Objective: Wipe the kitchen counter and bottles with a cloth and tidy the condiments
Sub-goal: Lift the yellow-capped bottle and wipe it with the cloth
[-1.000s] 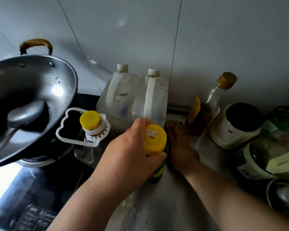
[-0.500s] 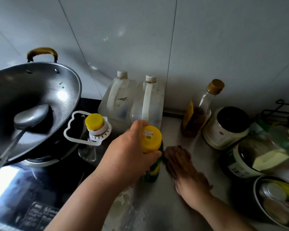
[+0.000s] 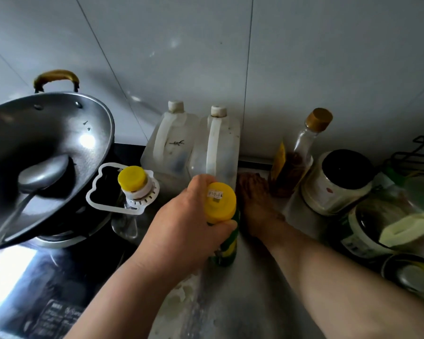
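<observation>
My left hand (image 3: pixel 181 228) grips the yellow cap of a green bottle (image 3: pixel 227 248) and holds it upright at the counter's left edge. Just right of it, my right hand (image 3: pixel 267 223) presses flat on a brown cloth (image 3: pixel 251 187) against the speckled grey counter (image 3: pixel 242 302). The cloth reaches back to the wall, between the right one of two white jugs (image 3: pixel 218 148) and a glass bottle with a gold cap (image 3: pixel 301 152). My fingers are hard to tell from the cloth.
A steel wok (image 3: pixel 47 148) with a ladle sits on the black stove (image 3: pixel 34 289) at left. A yellow-capped oil bottle (image 3: pixel 132 178) stands beside it. A black-lidded jar (image 3: pixel 338 182), more jars (image 3: pixel 377 228) and a wire rack (image 3: pixel 419 152) crowd the right.
My right hand pulled the cloth toward me half a second ago, then pushed it back toward the wall. My left hand kept holding the green bottle in place.
</observation>
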Demonstrator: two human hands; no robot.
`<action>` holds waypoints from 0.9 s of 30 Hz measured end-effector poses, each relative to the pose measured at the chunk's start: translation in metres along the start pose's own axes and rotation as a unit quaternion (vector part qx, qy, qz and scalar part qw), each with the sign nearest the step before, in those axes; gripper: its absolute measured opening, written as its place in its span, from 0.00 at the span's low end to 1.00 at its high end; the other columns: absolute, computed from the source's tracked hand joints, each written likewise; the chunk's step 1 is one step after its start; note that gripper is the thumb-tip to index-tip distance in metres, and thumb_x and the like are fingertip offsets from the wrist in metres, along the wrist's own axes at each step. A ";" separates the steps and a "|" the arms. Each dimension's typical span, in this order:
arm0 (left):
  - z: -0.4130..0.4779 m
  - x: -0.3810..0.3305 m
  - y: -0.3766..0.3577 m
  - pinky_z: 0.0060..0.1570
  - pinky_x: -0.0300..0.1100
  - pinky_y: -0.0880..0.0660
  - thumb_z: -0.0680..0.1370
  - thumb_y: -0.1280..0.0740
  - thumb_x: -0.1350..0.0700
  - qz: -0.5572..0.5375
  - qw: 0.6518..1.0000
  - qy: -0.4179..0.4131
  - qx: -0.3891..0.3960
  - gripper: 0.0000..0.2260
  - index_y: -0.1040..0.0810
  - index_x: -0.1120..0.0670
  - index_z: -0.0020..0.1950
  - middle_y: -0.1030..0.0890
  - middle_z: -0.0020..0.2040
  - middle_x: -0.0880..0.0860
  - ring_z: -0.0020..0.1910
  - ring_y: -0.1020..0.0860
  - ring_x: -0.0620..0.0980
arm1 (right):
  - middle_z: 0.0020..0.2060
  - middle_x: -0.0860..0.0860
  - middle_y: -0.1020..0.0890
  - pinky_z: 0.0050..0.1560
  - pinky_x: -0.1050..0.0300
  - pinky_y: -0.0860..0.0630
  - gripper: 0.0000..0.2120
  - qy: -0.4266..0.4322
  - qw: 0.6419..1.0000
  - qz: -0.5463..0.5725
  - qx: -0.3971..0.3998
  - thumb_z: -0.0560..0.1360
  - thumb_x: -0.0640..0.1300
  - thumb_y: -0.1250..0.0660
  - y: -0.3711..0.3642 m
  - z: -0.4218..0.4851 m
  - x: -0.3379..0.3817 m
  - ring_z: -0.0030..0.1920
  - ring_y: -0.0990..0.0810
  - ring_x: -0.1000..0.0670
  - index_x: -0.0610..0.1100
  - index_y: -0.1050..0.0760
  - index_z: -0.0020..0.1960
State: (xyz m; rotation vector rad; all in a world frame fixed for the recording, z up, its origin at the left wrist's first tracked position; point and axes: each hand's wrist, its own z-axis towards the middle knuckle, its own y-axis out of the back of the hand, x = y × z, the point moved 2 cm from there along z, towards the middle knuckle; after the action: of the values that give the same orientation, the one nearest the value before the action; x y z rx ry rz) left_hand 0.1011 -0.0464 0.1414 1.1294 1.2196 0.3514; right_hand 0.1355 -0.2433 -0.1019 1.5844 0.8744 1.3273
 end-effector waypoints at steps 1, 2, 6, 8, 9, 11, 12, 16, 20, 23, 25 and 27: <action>0.000 0.000 0.000 0.42 0.35 0.30 0.68 0.27 0.41 -0.001 1.000 -0.001 0.000 0.30 0.38 0.40 0.64 0.25 0.50 0.41 0.46 0.25 0.44 | 0.78 0.39 0.48 0.76 0.41 0.53 0.35 0.005 1.000 0.006 -0.015 0.76 0.43 0.36 0.000 -0.004 0.002 0.77 0.51 0.37 0.40 0.48 0.79; -0.001 0.000 0.000 0.42 0.35 0.30 0.68 0.27 0.41 -0.002 1.000 -0.003 0.001 0.30 0.38 0.40 0.64 0.25 0.50 0.41 0.46 0.24 0.44 | 0.78 0.39 0.49 0.76 0.44 0.58 0.34 0.029 0.998 0.025 -0.039 0.77 0.40 0.37 0.004 -0.015 0.007 0.78 0.54 0.38 0.39 0.48 0.78; -0.002 -0.002 0.002 0.44 0.37 0.28 0.69 0.27 0.42 -0.001 1.000 -0.008 0.004 0.29 0.39 0.41 0.65 0.26 0.50 0.42 0.48 0.24 0.45 | 0.78 0.49 0.56 0.73 0.61 0.71 0.37 0.095 0.993 0.055 -0.040 0.75 0.33 0.41 0.016 -0.093 0.016 0.76 0.69 0.57 0.44 0.54 0.78; -0.002 -0.002 0.003 0.45 0.37 0.28 0.69 0.27 0.42 -0.008 1.000 -0.006 0.008 0.30 0.39 0.41 0.65 0.26 0.51 0.42 0.48 0.24 0.45 | 0.79 0.50 0.51 0.76 0.59 0.64 0.35 0.085 0.995 0.034 -0.039 0.76 0.36 0.39 0.016 -0.133 0.001 0.78 0.63 0.55 0.47 0.48 0.79; -0.002 -0.002 0.003 0.45 0.37 0.28 0.69 0.27 0.42 -0.011 1.000 -0.004 0.011 0.30 0.39 0.41 0.65 0.25 0.51 0.42 0.48 0.24 0.45 | 0.79 0.53 0.51 0.77 0.56 0.59 0.32 0.045 0.998 0.023 -0.024 0.77 0.41 0.42 0.017 -0.151 -0.007 0.78 0.60 0.55 0.52 0.47 0.79; -0.001 -0.002 0.003 0.45 0.38 0.28 0.69 0.27 0.43 -0.015 1.000 -0.003 0.013 0.30 0.38 0.41 0.66 0.25 0.52 0.43 0.49 0.24 0.46 | 0.78 0.58 0.49 0.77 0.51 0.47 0.27 -0.012 0.999 0.047 0.003 0.78 0.49 0.49 0.027 -0.171 -0.017 0.78 0.53 0.55 0.59 0.45 0.77; -0.002 -0.002 0.003 0.45 0.38 0.28 0.69 0.27 0.43 -0.016 1.000 -0.004 0.013 0.30 0.38 0.42 0.66 0.25 0.51 0.43 0.49 0.24 0.46 | 0.77 0.59 0.45 0.76 0.53 0.44 0.26 -0.021 0.998 0.067 0.004 0.78 0.51 0.48 0.035 -0.172 -0.016 0.78 0.49 0.55 0.59 0.41 0.76; -0.001 -0.002 0.003 0.44 0.37 0.30 0.69 0.27 0.43 -0.008 1.000 -0.008 0.013 0.31 0.39 0.42 0.66 0.26 0.51 0.42 0.48 0.25 0.45 | 0.52 0.59 0.23 0.53 0.70 0.33 0.14 -0.148 0.977 0.141 -0.057 0.77 0.54 0.38 0.080 -0.141 0.005 0.59 0.23 0.53 0.52 0.26 0.60; -0.001 -0.001 0.003 0.44 0.37 0.31 0.68 0.27 0.42 -0.006 1.000 -0.009 0.008 0.31 0.39 0.42 0.66 0.26 0.51 0.42 0.48 0.25 0.45 | 0.59 0.45 0.22 0.51 0.58 0.32 0.28 -0.259 0.921 0.218 -0.191 0.75 0.52 0.31 0.126 -0.093 0.017 0.60 0.23 0.43 0.41 0.35 0.68; 0.000 -0.001 0.003 0.43 0.36 0.31 0.68 0.27 0.42 -0.003 1.000 -0.012 0.008 0.31 0.39 0.42 0.66 0.27 0.50 0.41 0.47 0.26 0.44 | 0.54 0.41 0.19 0.51 0.50 0.22 0.39 -0.323 0.887 0.280 -0.177 0.65 0.63 0.28 0.130 -0.051 0.009 0.52 0.18 0.40 0.43 0.39 0.64; 0.000 0.000 0.004 0.43 0.36 0.30 0.68 0.27 0.42 -0.008 1.000 -0.013 0.010 0.31 0.39 0.41 0.67 0.27 0.50 0.41 0.48 0.26 0.44 | 0.50 0.41 0.18 0.45 0.40 0.18 0.44 -0.339 0.867 0.315 -0.183 0.56 0.73 0.31 0.122 -0.032 -0.008 0.46 0.16 0.38 0.49 0.41 0.61; 0.000 0.000 0.004 0.44 0.35 0.29 0.69 0.27 0.42 -0.010 1.000 -0.014 0.011 0.32 0.39 0.41 0.67 0.27 0.51 0.41 0.49 0.25 0.44 | 0.51 0.43 0.18 0.44 0.39 0.18 0.44 -0.334 0.854 0.344 -0.201 0.55 0.73 0.32 0.110 -0.021 -0.030 0.46 0.16 0.39 0.53 0.41 0.62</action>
State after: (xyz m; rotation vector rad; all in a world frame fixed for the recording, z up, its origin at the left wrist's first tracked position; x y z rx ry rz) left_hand 0.1023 -0.0444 0.1445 1.1381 1.2116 0.3070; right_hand 0.1077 -0.3080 -0.0098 1.8816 -0.4253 1.1527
